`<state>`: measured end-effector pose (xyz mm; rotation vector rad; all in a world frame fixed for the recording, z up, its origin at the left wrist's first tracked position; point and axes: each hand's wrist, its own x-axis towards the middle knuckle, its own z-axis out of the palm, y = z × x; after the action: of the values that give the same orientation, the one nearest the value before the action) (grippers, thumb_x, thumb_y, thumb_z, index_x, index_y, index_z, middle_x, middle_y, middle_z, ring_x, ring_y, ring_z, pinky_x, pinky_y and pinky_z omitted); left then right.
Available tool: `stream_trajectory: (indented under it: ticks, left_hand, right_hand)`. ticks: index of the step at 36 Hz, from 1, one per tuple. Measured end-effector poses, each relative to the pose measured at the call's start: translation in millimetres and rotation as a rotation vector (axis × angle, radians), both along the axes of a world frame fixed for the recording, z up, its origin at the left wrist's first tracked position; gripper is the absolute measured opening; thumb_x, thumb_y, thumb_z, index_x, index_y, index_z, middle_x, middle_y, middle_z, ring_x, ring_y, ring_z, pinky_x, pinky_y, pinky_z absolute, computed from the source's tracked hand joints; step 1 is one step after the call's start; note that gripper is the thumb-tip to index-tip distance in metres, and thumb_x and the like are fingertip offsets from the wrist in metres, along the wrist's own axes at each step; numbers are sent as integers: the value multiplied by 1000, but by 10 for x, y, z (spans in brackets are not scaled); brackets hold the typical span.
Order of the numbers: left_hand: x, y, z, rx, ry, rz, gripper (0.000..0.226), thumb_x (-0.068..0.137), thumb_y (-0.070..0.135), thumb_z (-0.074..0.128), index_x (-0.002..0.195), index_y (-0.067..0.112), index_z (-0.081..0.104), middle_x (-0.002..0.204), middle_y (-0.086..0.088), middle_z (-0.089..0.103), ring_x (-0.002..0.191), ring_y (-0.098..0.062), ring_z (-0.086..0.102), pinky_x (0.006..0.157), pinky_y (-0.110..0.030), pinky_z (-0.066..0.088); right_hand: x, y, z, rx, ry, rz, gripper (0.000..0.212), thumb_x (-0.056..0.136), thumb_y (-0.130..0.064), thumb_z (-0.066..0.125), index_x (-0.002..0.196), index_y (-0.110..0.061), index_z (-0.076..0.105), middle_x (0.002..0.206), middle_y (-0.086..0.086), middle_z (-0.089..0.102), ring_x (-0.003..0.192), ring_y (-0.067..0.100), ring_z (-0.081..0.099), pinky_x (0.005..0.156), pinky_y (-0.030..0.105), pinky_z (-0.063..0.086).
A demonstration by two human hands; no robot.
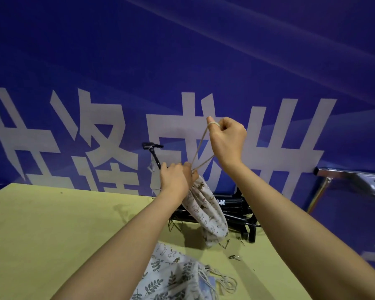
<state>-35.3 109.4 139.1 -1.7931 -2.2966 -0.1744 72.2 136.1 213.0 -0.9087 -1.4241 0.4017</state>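
A white drawstring bag [206, 213] with small animal prints hangs in the air above the table. My left hand [177, 178] grips its gathered neck. My right hand [226, 137] is raised above and to the right, holding the beige drawstring cord [200, 148], which loops over a finger and runs taut down to the bag's neck. The bag's bottom hangs just above the table.
A yellow-green table [52, 234] lies below. More drawstring bags with leaf prints [178, 278] are piled at the near edge. A black folded stand [240, 215] and a black phone holder [153, 148] are behind the bag. Small metal bits [234, 257] lie nearby. A blue banner [182, 61] is behind.
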Motion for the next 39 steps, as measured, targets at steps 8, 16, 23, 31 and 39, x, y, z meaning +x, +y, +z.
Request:
stream_trajectory:
  ticks: [8,16,23,31,39]
  left_hand:
    - [283,2,164,26,2,28,53,97,53,27,114,12,56,116,-7,62,114,-25,53,98,-38,31]
    - [999,31,387,59,-67,-15,62,96,58,24,105,12,63,110,-8,65,112,-26,52,100,-38,31]
    - [1867,26,520,89,-135,-91,60,97,55,25,95,11,66,102,-9,68,104,-28,57,98,-40,31]
    - [2893,-73,401,74,-293,-117,61,96,56,24,98,11,65,104,-10,68,104,-29,59,95,-40,33]
    - [3814,-178,-19,-9,-621,-275,42,93,51,41,88,16,63,97,-8,67,100,-29,57,96,-41,33]
  right_hand:
    - [274,-8,169,36,60,-4,45,90,-26,62,52,-20,39,48,-6,39,45,7,34,51,29,38]
    - [915,-30,343,45,94,-82,46,90,-27,61,52,-20,36,48,-6,39,45,7,35,51,25,36]
    - [1815,-124,498,34,122,-103,48,89,-24,63,51,-20,33,47,-8,34,43,5,34,53,23,33]
    - [2803,-203,429,-11,55,-122,48,88,-25,64,53,-20,32,47,-7,34,46,9,31,56,28,32]
    - [3570,-159,-104,-183,-89,-55,41,82,-22,67,56,-16,36,52,3,44,53,16,41,56,37,40]
